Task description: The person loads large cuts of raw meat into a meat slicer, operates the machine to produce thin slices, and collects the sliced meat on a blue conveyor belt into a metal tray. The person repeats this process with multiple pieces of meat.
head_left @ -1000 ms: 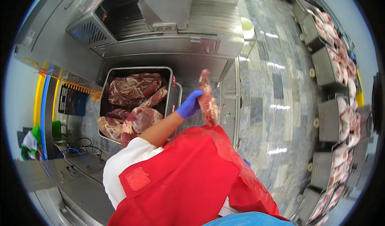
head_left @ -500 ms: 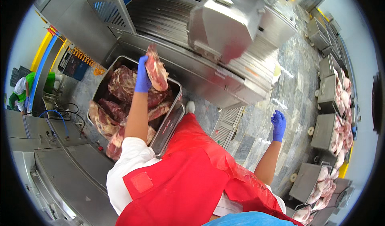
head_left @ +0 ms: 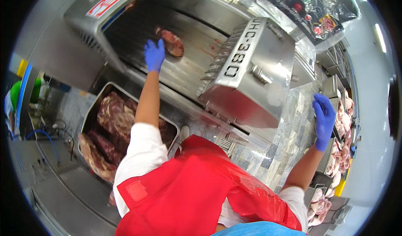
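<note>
A piece of raw red meat (head_left: pixel 172 41) lies on the ridged metal bed (head_left: pixel 197 68) of a large steel machine. Just left of the meat is my left hand (head_left: pixel 155 56) in a blue glove, fingers spread and holding nothing; whether a fingertip still touches the meat I cannot tell. Out to the right, my blue-gloved right hand (head_left: pixel 325 121) is raised over the floor, empty, its fingers loosely bent and not closed on anything. Below my left arm stands a metal tub (head_left: pixel 109 85) with several large cuts of raw meat (head_left: pixel 115 116).
A boxy steel housing (head_left: pixel 255 74) spans the bed to the right, and a grey guard frame (head_left: pixel 100 24) rises at its left end. Steel carts (head_left: pixel 325 157) with pale meat line the right wall. Far left, a person in green and white (head_left: pixel 16 94) is partly visible.
My left hand has moved from above the tub to the machine bed, set the meat down and opened. My right hand has risen and moved right. The head view has shifted toward the machine.
</note>
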Available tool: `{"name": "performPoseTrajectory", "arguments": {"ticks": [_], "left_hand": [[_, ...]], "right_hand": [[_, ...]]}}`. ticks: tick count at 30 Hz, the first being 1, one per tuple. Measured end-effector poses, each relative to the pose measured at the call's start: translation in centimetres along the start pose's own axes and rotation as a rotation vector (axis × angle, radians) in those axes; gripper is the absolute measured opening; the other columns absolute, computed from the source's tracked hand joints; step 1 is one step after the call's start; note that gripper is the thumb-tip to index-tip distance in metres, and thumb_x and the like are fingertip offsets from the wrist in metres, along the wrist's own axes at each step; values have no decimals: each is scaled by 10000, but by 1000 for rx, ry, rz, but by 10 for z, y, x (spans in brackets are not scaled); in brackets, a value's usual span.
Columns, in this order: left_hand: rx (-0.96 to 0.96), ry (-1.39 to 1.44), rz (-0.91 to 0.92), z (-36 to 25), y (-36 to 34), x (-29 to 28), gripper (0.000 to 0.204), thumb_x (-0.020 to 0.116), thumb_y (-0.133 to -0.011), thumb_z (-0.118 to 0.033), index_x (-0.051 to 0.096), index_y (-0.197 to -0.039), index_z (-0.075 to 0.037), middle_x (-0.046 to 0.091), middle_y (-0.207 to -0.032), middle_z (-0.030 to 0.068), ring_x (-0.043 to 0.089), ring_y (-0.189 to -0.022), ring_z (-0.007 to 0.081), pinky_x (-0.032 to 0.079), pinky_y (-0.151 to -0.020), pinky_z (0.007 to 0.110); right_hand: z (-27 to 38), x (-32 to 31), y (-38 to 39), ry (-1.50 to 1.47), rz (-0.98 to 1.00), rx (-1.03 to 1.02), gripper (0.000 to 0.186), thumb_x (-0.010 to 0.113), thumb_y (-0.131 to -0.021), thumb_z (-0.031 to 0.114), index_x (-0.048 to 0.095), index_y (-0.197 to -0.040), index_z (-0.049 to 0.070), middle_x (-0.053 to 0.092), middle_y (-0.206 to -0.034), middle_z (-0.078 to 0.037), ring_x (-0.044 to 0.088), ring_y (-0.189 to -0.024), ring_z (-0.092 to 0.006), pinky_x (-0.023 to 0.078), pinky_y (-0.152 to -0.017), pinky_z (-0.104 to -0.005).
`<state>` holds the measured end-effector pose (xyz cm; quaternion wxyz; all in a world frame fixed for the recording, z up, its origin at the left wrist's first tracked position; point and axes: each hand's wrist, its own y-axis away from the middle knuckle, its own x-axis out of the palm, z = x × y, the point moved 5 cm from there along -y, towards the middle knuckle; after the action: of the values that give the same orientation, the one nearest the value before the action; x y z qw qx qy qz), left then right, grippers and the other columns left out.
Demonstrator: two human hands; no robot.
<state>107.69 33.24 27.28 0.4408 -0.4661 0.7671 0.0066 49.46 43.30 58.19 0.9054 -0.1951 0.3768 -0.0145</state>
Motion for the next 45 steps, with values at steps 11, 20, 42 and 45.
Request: {"name": "performPoseTrajectory", "arguments": {"ticks": [11, 20, 42, 45], "left_hand": [[109, 417, -101, 30, 61, -123, 219, 566, -881, -139, 633, -1060, -31, 649, -893, 150, 627, -758, 208, 488, -685, 308], [235, 211, 212, -1, 43, -85, 385, 625, -824, -250, 576, -1169, -86, 585, -1100, 185, 582, -992, 315, 467, -874, 367], [340, -69, 114, -40, -66, 105, 620, 625, -764, -526, 477, -1311, -274, 236, -1452, 230, 192, -1345, 444, 222, -1040, 615], [375, 85, 136, -19, -57, 91, 688, 658, -743, -514, 430, -1345, -269, 208, -1446, 275, 217, -1327, 472, 251, -1041, 593]], "right_hand": [[-38, 136, -372, 1059, 70, -694, 238, 502, -839, 178, 649, -754, 11, 652, -797, -166, 649, -753, -334, 512, -675, -430], [58, 190, -224, 286, 273, -606, 182, 614, -833, 173, 635, -768, 4, 606, -726, -166, 595, -653, -278, 456, -604, -367], [20, 113, 9, -207, 0, -216, 109, 660, -707, 125, 641, -769, 37, 558, -786, -89, 535, -756, -241, 426, -703, -358], [19, 117, 12, -243, -37, -210, 120, 661, -708, 147, 636, -759, 40, 553, -771, -86, 529, -742, -233, 418, -686, -355]]}}
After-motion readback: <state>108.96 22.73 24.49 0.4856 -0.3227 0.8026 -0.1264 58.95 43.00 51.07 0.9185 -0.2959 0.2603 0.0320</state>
